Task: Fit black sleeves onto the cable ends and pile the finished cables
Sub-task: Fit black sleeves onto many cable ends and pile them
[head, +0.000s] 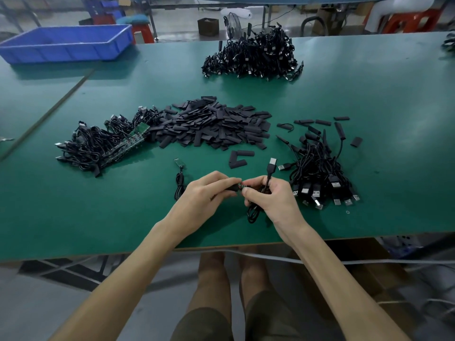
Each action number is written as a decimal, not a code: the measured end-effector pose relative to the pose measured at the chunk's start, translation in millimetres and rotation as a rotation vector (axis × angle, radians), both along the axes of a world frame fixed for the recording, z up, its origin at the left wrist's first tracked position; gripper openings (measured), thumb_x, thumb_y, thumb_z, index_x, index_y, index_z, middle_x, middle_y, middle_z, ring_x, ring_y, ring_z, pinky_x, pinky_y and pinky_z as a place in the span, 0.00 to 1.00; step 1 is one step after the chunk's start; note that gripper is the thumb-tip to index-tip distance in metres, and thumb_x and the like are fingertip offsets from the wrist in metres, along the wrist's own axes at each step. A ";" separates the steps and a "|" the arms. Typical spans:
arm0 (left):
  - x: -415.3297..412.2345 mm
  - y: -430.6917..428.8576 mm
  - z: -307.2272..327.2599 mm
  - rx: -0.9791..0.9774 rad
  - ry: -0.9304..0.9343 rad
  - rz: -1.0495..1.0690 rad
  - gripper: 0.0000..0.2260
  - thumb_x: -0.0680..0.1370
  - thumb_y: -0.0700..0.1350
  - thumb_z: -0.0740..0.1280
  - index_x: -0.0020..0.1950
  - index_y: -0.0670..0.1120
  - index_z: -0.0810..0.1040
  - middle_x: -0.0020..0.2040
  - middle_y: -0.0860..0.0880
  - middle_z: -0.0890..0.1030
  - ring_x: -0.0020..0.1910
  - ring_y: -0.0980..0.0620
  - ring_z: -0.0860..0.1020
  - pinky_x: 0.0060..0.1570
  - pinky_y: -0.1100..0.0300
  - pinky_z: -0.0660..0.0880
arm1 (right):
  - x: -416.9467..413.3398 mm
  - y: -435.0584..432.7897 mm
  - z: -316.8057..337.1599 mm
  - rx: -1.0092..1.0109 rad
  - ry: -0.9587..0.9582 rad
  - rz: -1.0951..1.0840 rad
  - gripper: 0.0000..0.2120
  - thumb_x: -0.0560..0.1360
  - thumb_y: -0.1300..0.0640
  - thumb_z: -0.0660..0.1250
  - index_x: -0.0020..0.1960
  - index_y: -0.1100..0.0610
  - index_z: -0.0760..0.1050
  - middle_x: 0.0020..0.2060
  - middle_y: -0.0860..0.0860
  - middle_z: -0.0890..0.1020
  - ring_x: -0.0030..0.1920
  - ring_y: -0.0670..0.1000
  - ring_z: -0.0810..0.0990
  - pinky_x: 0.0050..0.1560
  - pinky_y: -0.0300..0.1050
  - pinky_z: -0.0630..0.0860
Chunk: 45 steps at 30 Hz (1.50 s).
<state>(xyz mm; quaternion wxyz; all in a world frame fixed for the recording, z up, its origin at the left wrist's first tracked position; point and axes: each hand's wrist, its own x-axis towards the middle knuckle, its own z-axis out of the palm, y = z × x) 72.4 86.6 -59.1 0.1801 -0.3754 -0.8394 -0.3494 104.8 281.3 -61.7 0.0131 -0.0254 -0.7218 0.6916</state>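
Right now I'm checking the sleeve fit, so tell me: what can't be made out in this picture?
- Head view: how far the black sleeve covers the end of the cable. The left hand and right hand cover the joint.
- Head view: the dark bundle at the far right is cut off by the frame edge.
- Head view: markings on the green boards are too small to read.

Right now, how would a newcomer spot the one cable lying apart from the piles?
On the green table, find the left hand near the front edge. Just left of it lies the lone cable, folded, bare board end pointing away. Every other cable is heaped or held.
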 end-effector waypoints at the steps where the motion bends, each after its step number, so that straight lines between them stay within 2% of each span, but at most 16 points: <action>1: 0.3 -0.1 0.0 -0.001 0.000 -0.002 0.13 0.78 0.37 0.72 0.63 0.41 0.83 0.52 0.48 0.82 0.48 0.51 0.81 0.51 0.56 0.79 | 0.0 0.3 0.5 -0.007 -0.007 0.004 0.04 0.77 0.63 0.74 0.46 0.56 0.84 0.31 0.52 0.85 0.35 0.47 0.83 0.42 0.36 0.78; 8: 4.4 1.6 1.6 -0.022 -0.007 -0.012 0.13 0.79 0.36 0.71 0.64 0.39 0.82 0.52 0.45 0.82 0.48 0.48 0.82 0.50 0.53 0.80 | 1.0 1.2 4.8 -0.024 -0.017 0.031 0.04 0.77 0.64 0.73 0.46 0.57 0.85 0.32 0.53 0.85 0.35 0.47 0.84 0.41 0.36 0.78; 17: 3.7 2.0 -0.2 -0.010 -0.015 -0.016 0.14 0.79 0.34 0.70 0.64 0.39 0.82 0.53 0.45 0.82 0.48 0.51 0.82 0.52 0.59 0.79 | 2.5 0.8 4.4 -0.070 -0.025 0.047 0.02 0.76 0.63 0.75 0.48 0.57 0.85 0.34 0.53 0.86 0.36 0.48 0.85 0.42 0.35 0.79; 22: -2.0 0.1 -1.2 0.045 -0.058 0.078 0.13 0.79 0.35 0.71 0.63 0.41 0.83 0.51 0.48 0.82 0.45 0.59 0.79 0.50 0.61 0.78 | 3.8 -1.3 5.3 -0.081 -0.032 0.051 0.11 0.73 0.59 0.79 0.55 0.54 0.83 0.42 0.50 0.88 0.44 0.47 0.87 0.47 0.36 0.80; 24: -4.2 -0.4 -1.3 0.074 -0.084 0.103 0.13 0.78 0.35 0.71 0.62 0.42 0.84 0.49 0.49 0.82 0.43 0.58 0.78 0.48 0.63 0.77 | 3.9 -0.4 5.8 -0.020 -0.043 0.059 0.14 0.72 0.58 0.81 0.55 0.53 0.81 0.44 0.46 0.88 0.46 0.44 0.86 0.46 0.35 0.79; 26: -5.1 -1.5 -2.5 0.071 -0.092 0.106 0.13 0.78 0.36 0.72 0.62 0.42 0.84 0.49 0.50 0.82 0.42 0.57 0.78 0.47 0.66 0.76 | 4.2 -0.6 4.2 0.028 -0.028 0.046 0.13 0.72 0.60 0.80 0.53 0.53 0.81 0.43 0.44 0.87 0.44 0.43 0.85 0.46 0.35 0.79; 29: -5.2 -2.3 -4.5 0.055 -0.084 0.105 0.13 0.78 0.35 0.71 0.62 0.42 0.84 0.49 0.51 0.81 0.44 0.64 0.77 0.48 0.71 0.74 | 5.8 -1.6 2.5 0.047 0.014 0.003 0.10 0.72 0.61 0.79 0.50 0.52 0.83 0.43 0.46 0.87 0.44 0.43 0.85 0.46 0.35 0.79; 31: -5.5 -3.2 -5.8 0.069 -0.079 0.095 0.13 0.78 0.31 0.70 0.61 0.41 0.84 0.50 0.50 0.81 0.46 0.68 0.78 0.50 0.70 0.76 | 6.3 -1.5 2.4 0.030 0.031 -0.006 0.08 0.72 0.62 0.78 0.48 0.51 0.84 0.41 0.46 0.87 0.43 0.43 0.85 0.45 0.35 0.78; 33: -6.5 -4.2 -6.8 0.103 -0.087 0.071 0.15 0.78 0.28 0.67 0.61 0.40 0.84 0.51 0.50 0.81 0.47 0.66 0.80 0.51 0.67 0.78 | 6.2 -0.4 2.0 0.014 0.044 -0.010 0.08 0.72 0.63 0.78 0.46 0.50 0.85 0.39 0.46 0.87 0.40 0.42 0.83 0.43 0.33 0.77; 35: -7.4 -3.8 -7.0 0.120 -0.086 0.062 0.15 0.78 0.27 0.67 0.60 0.40 0.85 0.50 0.52 0.81 0.47 0.65 0.81 0.51 0.69 0.77 | 6.0 0.6 1.6 -0.003 0.056 -0.019 0.08 0.73 0.63 0.78 0.44 0.50 0.86 0.36 0.46 0.86 0.37 0.41 0.82 0.40 0.32 0.75; 42: -6.3 -1.7 -9.4 0.039 -0.040 0.017 0.16 0.77 0.31 0.72 0.63 0.42 0.83 0.50 0.50 0.81 0.48 0.70 0.77 0.51 0.72 0.72 | 5.7 -0.1 -0.6 -0.022 0.067 -0.013 0.08 0.73 0.62 0.77 0.44 0.50 0.88 0.35 0.48 0.86 0.37 0.43 0.82 0.38 0.34 0.75; 45: -4.5 -1.6 -7.8 0.031 -0.043 -0.006 0.15 0.78 0.34 0.71 0.65 0.42 0.82 0.51 0.51 0.81 0.49 0.71 0.77 0.50 0.70 0.74 | 5.6 -1.2 -1.2 -0.030 0.067 -0.010 0.08 0.73 0.62 0.77 0.44 0.50 0.88 0.35 0.49 0.86 0.37 0.44 0.82 0.37 0.35 0.75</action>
